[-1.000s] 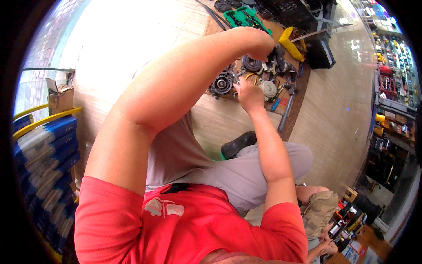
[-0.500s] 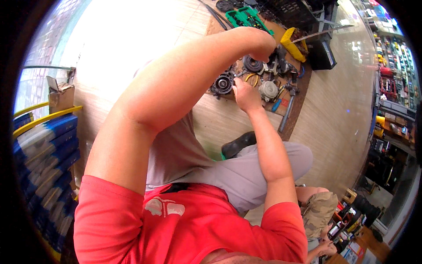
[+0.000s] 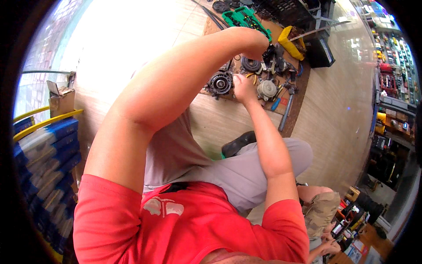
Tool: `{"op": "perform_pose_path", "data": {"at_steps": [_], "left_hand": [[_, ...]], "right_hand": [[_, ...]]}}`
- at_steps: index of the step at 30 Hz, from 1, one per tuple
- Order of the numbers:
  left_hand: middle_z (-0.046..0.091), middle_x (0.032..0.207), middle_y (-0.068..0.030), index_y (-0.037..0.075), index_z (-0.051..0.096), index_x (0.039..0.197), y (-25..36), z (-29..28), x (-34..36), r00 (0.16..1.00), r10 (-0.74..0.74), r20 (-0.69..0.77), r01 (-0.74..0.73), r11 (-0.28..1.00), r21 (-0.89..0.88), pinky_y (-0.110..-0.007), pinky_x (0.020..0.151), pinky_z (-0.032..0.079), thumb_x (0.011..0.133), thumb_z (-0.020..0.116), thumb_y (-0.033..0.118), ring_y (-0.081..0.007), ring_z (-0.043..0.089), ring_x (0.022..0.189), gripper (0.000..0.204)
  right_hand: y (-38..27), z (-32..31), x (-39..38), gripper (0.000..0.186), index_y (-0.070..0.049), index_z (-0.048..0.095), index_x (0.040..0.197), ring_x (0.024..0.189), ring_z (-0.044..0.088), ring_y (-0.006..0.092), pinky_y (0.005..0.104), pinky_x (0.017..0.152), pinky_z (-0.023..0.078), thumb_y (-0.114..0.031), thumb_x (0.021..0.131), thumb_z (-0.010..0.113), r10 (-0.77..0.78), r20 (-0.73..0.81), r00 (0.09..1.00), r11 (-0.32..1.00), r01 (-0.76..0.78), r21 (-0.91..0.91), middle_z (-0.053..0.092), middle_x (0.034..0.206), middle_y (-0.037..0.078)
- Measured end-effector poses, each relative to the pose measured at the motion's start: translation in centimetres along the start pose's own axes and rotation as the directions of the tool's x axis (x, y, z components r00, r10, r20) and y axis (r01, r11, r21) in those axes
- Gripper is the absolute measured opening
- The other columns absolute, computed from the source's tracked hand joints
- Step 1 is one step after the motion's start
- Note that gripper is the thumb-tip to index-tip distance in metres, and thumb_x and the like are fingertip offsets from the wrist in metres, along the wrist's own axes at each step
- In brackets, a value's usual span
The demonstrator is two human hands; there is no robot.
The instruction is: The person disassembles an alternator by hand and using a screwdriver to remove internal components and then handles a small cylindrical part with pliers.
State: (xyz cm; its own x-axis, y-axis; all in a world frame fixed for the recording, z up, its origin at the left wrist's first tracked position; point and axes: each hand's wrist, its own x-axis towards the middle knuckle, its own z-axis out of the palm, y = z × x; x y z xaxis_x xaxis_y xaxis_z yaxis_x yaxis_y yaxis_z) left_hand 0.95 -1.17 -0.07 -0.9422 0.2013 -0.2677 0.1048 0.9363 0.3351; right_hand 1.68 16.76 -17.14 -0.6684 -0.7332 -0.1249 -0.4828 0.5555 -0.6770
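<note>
My right hand (image 3: 244, 89) is curled closed beside a round, dark metal machine part (image 3: 220, 83) with concentric rings. Its thumb points toward that part's right edge; whatever the fingers hold is hidden. Stretched across to the far side, my left hand (image 3: 258, 47) bends down near a dark ringed pulley-like part (image 3: 251, 63). Its fingers are out of sight behind the back of the hand. To the right of my right hand sits a round silver-grey metal housing (image 3: 266, 89), with yellow cable loops (image 3: 252, 78) just above it.
A brown board (image 3: 291, 115) carries the parts, a hammer (image 3: 288, 108) and a blue-handled tool (image 3: 275, 104). Farther off lie an open green tool case (image 3: 246, 21) and a yellow container (image 3: 291, 43). Blue boxes (image 3: 48, 176) are stacked left; another person's hands (image 3: 329, 246) show lower right.
Both hands have shifted slightly left in the picture, along with a small shift of the whole view. More of the round ringed part shows beside my right thumb.
</note>
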Motion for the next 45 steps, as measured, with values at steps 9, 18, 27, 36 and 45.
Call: {"op": "perform_pose_path", "data": {"at_steps": [9, 18, 27, 36, 45], "left_hand": [[0.069, 0.095, -0.0197, 0.003, 0.069, 0.101, -0.5, 0.5, 0.6, 0.999, -0.005, -0.036, 0.005, 1.000, -0.001, -0.047, 0.079, 0.052, 0.084, 0.067, 0.032, -0.0378, 0.066, 0.092, 0.034], [0.069, 0.094, -0.0202, 0.002, 0.069, 0.101, 0.5, -0.4, 0.0, 1.000, 0.007, -0.025, -0.007, 1.000, 0.013, -0.047, 0.079, 0.052, 0.083, 0.067, 0.032, -0.0372, 0.066, 0.093, 0.035], [0.069, 0.095, -0.0189, 0.003, 0.070, 0.099, 0.0, -0.4, -0.3, 0.998, 0.035, -0.045, -0.035, 0.999, 0.008, -0.046, 0.080, 0.052, 0.084, 0.068, 0.032, -0.0371, 0.066, 0.093, 0.033], [0.069, 0.094, -0.0198, 0.001, 0.071, 0.098, -0.3, -0.2, -0.6, 0.995, 0.013, -0.097, -0.014, 1.000, -0.009, -0.046, 0.080, 0.052, 0.084, 0.068, 0.032, -0.0371, 0.066, 0.093, 0.035], [0.069, 0.095, -0.0200, 0.001, 0.071, 0.097, -0.2, -0.1, -0.2, 0.998, 0.018, -0.059, -0.017, 1.000, 0.018, -0.046, 0.080, 0.052, 0.084, 0.067, 0.033, -0.0368, 0.066, 0.092, 0.035]], "right_hand": [[-1.5, -4.9, -0.7, 0.055, 0.001, 0.044, 0.134, 0.083, 0.059, 0.0171, 0.0308, 0.079, 0.048, -0.011, 0.084, 0.064, -0.050, 0.527, 0.848, 0.998, 0.031, 0.045, 0.061, 0.087, 0.009], [-1.5, -5.5, -1.0, 0.065, -0.002, 0.036, 0.141, 0.111, 0.060, 0.0389, 0.0431, 0.090, 0.048, -0.009, 0.085, 0.067, 0.007, 0.565, 0.825, 0.942, 0.183, -0.280, 0.060, 0.121, 0.027], [-3.2, -4.5, -1.1, 0.044, -0.002, 0.051, 0.119, 0.099, 0.061, 0.0407, 0.0471, 0.079, 0.049, -0.023, 0.085, 0.069, -0.028, 0.466, 0.884, 0.877, 0.246, -0.413, 0.064, 0.107, 0.023], [-4.0, -2.6, -1.2, 0.040, -0.001, 0.062, 0.093, 0.077, 0.065, 0.0396, 0.0467, 0.068, 0.050, -0.041, 0.090, 0.061, 0.022, 0.132, 0.991, 0.948, 0.021, -0.318, 0.067, 0.078, 0.020], [-1.1, -2.6, -0.1, 0.029, -0.003, 0.054, 0.105, 0.047, 0.051, 0.0108, 0.0234, 0.039, 0.034, -0.029, 0.093, 0.048, 0.459, 0.339, 0.821, 0.499, -0.554, 0.667, 0.064, 0.073, 0.014]]}}
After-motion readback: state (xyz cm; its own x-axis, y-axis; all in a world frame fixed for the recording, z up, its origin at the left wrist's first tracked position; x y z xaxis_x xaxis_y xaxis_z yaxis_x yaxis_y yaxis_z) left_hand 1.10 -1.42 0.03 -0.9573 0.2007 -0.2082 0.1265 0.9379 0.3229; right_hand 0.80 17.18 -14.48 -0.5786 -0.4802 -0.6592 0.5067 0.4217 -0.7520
